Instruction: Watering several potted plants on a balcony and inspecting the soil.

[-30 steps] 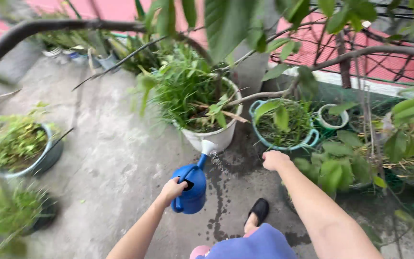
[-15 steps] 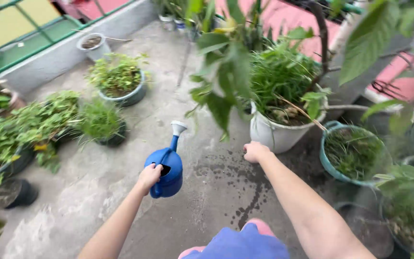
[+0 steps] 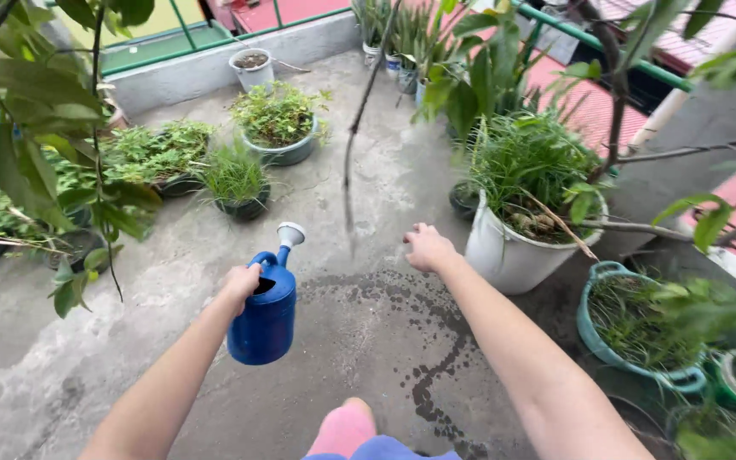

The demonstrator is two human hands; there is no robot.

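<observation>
My left hand (image 3: 242,282) grips the handle of a blue watering can (image 3: 266,315) with a white spout head, held upright over the concrete floor. My right hand (image 3: 426,248) hangs in the air with fingers curled loosely and nothing in it, just left of a white pot of tall grass-like plants (image 3: 517,255). A teal pot (image 3: 615,341) with thin green stems stands further right.
Wet dark patches (image 3: 423,341) streak the concrete. Several potted plants, among them a black pot (image 3: 244,207) and a grey pot (image 3: 287,153), stand ahead left. A low wall with a green railing (image 3: 206,68) runs along the far edge. Leafy branches hang at left and right.
The view has swung left, away from the white and teal pots. The watering can has been tipped back upright and no water pours from it. Both arms moved left with the turn.
</observation>
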